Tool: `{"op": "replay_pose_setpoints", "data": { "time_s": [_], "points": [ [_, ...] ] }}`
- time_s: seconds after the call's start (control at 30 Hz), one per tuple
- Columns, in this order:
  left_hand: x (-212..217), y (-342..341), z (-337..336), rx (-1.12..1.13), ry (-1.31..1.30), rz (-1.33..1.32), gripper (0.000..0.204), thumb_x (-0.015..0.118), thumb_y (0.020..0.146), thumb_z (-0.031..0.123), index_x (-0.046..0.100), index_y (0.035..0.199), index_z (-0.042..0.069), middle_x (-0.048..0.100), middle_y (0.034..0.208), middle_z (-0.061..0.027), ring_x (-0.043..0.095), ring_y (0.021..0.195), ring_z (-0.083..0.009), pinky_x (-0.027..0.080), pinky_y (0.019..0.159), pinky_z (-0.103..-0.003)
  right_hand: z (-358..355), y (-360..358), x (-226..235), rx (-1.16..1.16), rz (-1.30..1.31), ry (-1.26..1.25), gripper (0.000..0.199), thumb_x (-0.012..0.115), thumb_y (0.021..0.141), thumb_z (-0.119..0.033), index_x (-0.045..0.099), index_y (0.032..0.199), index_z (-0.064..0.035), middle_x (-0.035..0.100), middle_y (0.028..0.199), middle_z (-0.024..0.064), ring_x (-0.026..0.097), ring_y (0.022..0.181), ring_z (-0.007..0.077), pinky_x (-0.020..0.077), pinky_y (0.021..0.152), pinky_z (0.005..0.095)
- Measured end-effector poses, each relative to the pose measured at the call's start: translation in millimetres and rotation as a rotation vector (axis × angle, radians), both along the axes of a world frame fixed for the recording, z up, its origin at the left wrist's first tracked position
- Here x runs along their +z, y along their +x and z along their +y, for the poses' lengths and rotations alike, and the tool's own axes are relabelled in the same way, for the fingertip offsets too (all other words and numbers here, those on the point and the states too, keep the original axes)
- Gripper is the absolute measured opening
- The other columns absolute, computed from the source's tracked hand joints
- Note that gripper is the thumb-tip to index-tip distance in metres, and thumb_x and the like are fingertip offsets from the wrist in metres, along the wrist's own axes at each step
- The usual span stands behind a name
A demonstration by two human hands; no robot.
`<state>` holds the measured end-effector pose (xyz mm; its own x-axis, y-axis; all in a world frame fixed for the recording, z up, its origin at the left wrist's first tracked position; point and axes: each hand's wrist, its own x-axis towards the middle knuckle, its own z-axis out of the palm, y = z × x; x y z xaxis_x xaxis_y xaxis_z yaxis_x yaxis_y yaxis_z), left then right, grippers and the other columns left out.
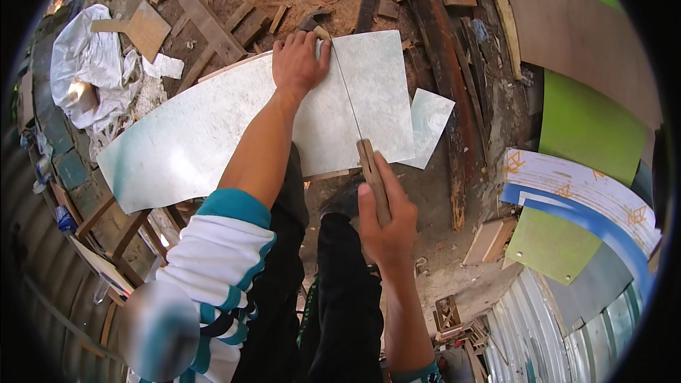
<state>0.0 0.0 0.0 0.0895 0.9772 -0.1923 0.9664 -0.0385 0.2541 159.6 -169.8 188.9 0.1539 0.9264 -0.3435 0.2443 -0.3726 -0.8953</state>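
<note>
- Over the scrap-strewn ground, a pale marbled sheet (213, 128) lies across a wooden stand (120, 223) in front of my legs.
- My left hand (298, 62) presses flat, fingers spread, on the sheet's far edge.
- My right hand (386, 223) is closed around the wooden handle of a thin-bladed saw (355, 117) running across the sheet.
- Just right of the sheet lies a smaller offcut (429, 124).

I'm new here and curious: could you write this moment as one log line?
left hand: flat on pale sheet, pressing | right hand: grips wooden saw handle | blade: in cut across sheet | around: wood scraps
</note>
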Motion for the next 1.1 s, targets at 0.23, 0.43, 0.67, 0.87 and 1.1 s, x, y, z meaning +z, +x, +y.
{"op": "replay_pose_setpoints", "data": {
  "time_s": [0.23, 0.43, 0.67, 0.87, 1.1],
  "points": [
    [-7.2, -2.3, -0.9, -0.005, 0.096, -0.039, 0.041, 0.048, 0.101, 0.041, 0.066, 0.117, 0.008, 0.067, 0.116, -0.0114, 0.059, 0.115, -0.0269, 0.039, 0.098, -0.044, 8.6, -2.1, 21.3, -0.02, 0.001, -0.236, 0.048, 0.06, 0.096, -0.011, 0.053, 0.139, 0.0074, 0.072, 0.112, 0.0215, 0.071, 0.098, 0.0227, 0.0541, 0.082, 0.032],
    [-6.0, -2.4, -6.2, 0.01, 0.074, -0.044, 0.041, 0.048, 0.101, 0.042, 0.065, 0.117, 0.007, 0.067, 0.116, -0.011, 0.059, 0.115, -0.0275, 0.039, 0.097, -0.044, -34.3, 8.0, 50.5, 0.018, -0.107, -0.118, 0.049, 0.061, 0.095, -0.011, 0.052, 0.14, 0.0073, 0.072, 0.113, 0.0255, 0.073, 0.102, 0.0272, 0.0549, 0.085, 0.0336],
    [-9.5, -1.3, -8.4, -0.013, 0.121, -0.033, 0.04, 0.049, 0.101, 0.041, 0.065, 0.115, 0.007, 0.068, 0.115, -0.0106, 0.06, 0.114, -0.0268, 0.039, 0.096, -0.043, 30.5, -10.7, -11.9, -0.018, -0.002, -0.183, 0.046, 0.059, 0.097, -0.015, 0.055, 0.139, 0.0045, 0.067, 0.126, 0.0226, 0.065, 0.113, 0.0218, 0.0484, 0.097, 0.0312],
    [-6.2, -0.8, -6.2, -0.002, 0.108, -0.034, 0.04, 0.048, 0.102, 0.041, 0.066, 0.114, 0.007, 0.068, 0.114, -0.0109, 0.06, 0.113, -0.0264, 0.039, 0.096, -0.043, -49.8, 11.8, 56.8, 0.023, -0.123, -0.052, 0.049, 0.061, 0.094, -0.01, 0.054, 0.14, 0.0064, 0.071, 0.109, 0.0268, 0.073, 0.094, 0.0228, 0.0559, 0.081, 0.0329],
    [-8.2, 2.4, -2.9, -0.015, 0.099, -0.008, 0.044, 0.044, 0.103, 0.043, 0.066, 0.115, 0.006, 0.068, 0.115, -0.0125, 0.06, 0.114, -0.0286, 0.04, 0.097, -0.044, -29.8, 16.2, 72.5, 0.072, -0.115, -0.169, 0.049, 0.063, 0.092, -0.007, 0.055, 0.14, 0.0053, 0.074, 0.1, 0.0212, 0.073, 0.075, 0.0184, 0.0557, 0.067, 0.0288]
  ]
}}
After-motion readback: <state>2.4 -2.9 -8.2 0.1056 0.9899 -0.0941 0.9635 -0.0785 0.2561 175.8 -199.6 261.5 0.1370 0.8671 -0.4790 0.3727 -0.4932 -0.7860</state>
